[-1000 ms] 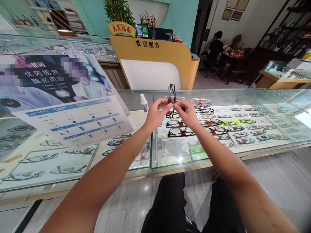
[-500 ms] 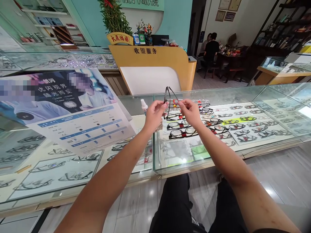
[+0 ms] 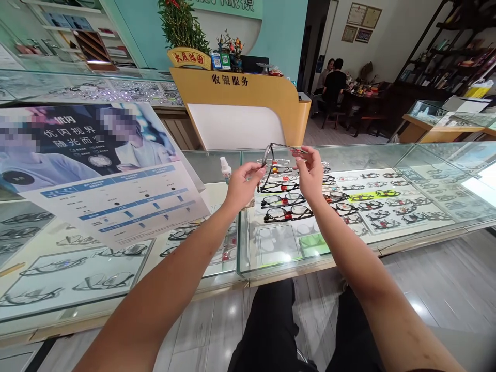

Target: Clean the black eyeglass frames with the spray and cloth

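A pair of black-framed eyeglasses point(image 3: 270, 164) is held up over the glass display counter point(image 3: 248, 283). My left hand point(image 3: 245, 182) pinches the frame at its left side, thumb and fingers closed. My right hand point(image 3: 311, 173) has its fingers closed on the far end of the extended temple arm. The lens front is seen nearly edge-on. Below my hands, several dark eyeglasses point(image 3: 289, 213) with red tags lie in rows inside the case. A small white spray bottle point(image 3: 225, 169) stands just left of my left hand.
A large printed leaflet point(image 3: 127, 194) stands on the counter at left. Behind are a yellow cashier desk point(image 3: 236, 93) with a plant point(image 3: 182, 31) and two people seated at a table point(image 3: 364, 98). Another glass case point(image 3: 437, 116) stands at far right.
My right hand has turned and risen slightly, and the temple arm it holds has swung up from a downward slant to nearly level. My left hand still grips the frame.
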Demonstrator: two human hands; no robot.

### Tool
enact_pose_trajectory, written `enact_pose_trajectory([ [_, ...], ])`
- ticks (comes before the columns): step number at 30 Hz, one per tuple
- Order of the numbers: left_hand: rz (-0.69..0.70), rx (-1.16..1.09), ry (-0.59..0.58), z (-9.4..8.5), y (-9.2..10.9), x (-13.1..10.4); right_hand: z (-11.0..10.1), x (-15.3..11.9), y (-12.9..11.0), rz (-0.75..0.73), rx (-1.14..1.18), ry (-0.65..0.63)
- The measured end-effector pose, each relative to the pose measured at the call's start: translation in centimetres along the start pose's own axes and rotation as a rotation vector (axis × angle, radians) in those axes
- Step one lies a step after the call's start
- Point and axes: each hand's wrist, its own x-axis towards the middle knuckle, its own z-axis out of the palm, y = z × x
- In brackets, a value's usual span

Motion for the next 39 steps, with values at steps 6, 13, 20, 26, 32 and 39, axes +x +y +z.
enact_pose_trajectory([
  [6,0.024,-0.007,-0.004,0.3,0.2,-0.3,0.5,-1.2,-1.3,0.016,-0.085,-0.208],
  [13,0.058,0.038,-0.05,1.0,0.9,-1.0,1.3,-1.5,-0.9,0.118,-0.098,-0.304],
  [20,0.004,-0.206,0.066,0.6,1.7,-0.5,0.6,-0.8,0.3,0.204,-0.145,-0.125],
  [26,-0.083,-0.367,0.182,-0.2,2.0,0.0,0.5,-1.0,0.2,0.205,-0.26,-0.146],
  [32,-0.09,-0.392,0.219,-0.1,2.1,0.0,0.3,-1.3,0.0,0.117,-0.465,-0.139],
  [39,-0.157,-0.357,0.017,1.1,2.6,-1.1,0.9,-2.2,-1.6,-0.309,-0.415,-0.455],
])
